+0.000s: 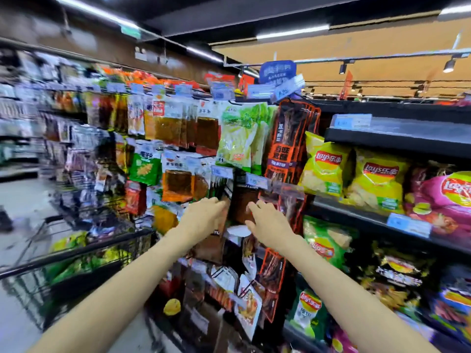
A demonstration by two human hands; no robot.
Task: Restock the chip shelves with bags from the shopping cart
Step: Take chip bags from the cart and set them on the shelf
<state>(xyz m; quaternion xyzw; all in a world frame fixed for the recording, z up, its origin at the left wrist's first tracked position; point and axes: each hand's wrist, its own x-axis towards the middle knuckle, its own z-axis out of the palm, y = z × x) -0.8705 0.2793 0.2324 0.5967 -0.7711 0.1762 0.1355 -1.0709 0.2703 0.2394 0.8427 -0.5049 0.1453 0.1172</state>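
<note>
At the end rack, both hands — left hand (204, 212) gripping a brown snack packet (211, 244), right hand (265, 219) spread beside it. Shopping cart (84, 253) is full of chip bags (70, 242) — most restocking looks left.

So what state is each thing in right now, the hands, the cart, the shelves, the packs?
Left hand: fingers curled round a brown hanging packet.
Right hand: open, fingers reaching to the dark packets behind.
Shopping cart: still holds green and yellow bags.
Yellow Lay's bags: upright on the chip shelf.
Top shelf: no bags visible on it.
</note>
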